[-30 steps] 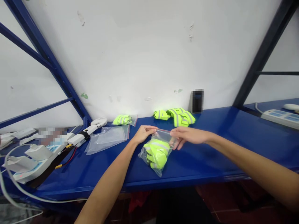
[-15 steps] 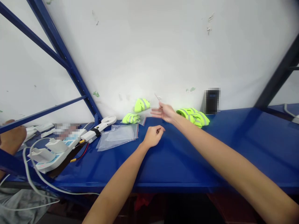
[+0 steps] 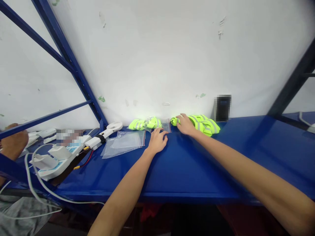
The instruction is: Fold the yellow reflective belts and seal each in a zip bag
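Observation:
My right hand lies on the left end of a pile of folded neon-yellow reflective pieces by the wall, its fingers curled over the leftmost piece. My left hand rests on the blue tabletop with fingers spread and nothing in it, just in front of two clear zip bags filled with neon-yellow pieces. A small stack of empty clear zip bags lies to the left of that hand.
A white handheld fan and a white device with cables sit at the left. A dark blurred box stands against the white wall. Blue shelf struts rise at left and right. Another person's hand is at far left.
The filled bag left my hands and now lies by the wall beside the other filled bag. My right hand dropped onto the neon pile; my left hand slid forward and opened.

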### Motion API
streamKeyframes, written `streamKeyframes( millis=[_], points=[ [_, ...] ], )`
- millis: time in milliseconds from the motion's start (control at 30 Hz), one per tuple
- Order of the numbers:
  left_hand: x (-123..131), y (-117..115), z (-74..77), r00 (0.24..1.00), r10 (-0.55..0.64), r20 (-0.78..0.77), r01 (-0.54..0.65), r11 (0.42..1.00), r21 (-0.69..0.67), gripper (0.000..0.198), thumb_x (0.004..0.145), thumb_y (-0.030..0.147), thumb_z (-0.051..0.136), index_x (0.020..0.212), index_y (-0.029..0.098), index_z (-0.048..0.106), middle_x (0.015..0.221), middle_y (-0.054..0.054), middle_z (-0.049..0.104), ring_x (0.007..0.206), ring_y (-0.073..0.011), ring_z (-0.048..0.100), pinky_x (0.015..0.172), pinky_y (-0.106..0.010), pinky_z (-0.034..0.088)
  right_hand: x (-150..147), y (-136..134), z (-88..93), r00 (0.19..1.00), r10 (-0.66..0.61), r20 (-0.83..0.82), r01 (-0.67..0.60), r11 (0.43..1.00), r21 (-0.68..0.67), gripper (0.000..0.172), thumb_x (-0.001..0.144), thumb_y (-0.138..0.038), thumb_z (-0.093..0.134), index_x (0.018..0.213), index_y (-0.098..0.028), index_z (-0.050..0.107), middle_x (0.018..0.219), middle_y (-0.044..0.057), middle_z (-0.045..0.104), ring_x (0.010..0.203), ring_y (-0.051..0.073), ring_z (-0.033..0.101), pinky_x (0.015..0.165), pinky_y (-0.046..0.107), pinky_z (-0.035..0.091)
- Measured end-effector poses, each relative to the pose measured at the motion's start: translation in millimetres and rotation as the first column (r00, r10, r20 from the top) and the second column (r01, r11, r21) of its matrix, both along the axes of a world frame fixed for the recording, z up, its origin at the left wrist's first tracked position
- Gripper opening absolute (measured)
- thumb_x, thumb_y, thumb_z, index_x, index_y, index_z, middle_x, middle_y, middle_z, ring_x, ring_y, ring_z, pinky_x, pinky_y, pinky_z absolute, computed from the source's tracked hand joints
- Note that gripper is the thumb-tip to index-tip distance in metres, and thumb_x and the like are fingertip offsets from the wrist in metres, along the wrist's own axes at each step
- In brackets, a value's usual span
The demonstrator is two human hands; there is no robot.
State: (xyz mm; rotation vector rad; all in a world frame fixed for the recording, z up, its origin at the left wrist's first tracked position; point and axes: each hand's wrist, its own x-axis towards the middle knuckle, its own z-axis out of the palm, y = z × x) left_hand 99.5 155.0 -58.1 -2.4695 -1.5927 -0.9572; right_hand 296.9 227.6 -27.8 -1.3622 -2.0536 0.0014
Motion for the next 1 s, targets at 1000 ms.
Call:
streamKeyframes(
  millis=[1000],
  points=[
    [-2.5, -15.6, 21.1, 0.936, -0.33, 0.124, 0.352, 0.902, -0.25, 0.064, 0.075, 0.028, 0.064, 0.136, 0.023, 0.044, 0.128, -0.01, 0.048, 0.117, -0.0266, 0.05, 0.102, -0.041, 0.04, 48.4, -73.6, 5.7, 0.793, 0.564, -0.229, -0.608, 0.711, -0.354, 0.063, 0.078, -0.029, 0.065, 0.138, -0.028, 0.046, 0.142, 0.006, 0.047, 0.128, 0.028, 0.045, 0.108, 0.046, 0.035]
  ],
)
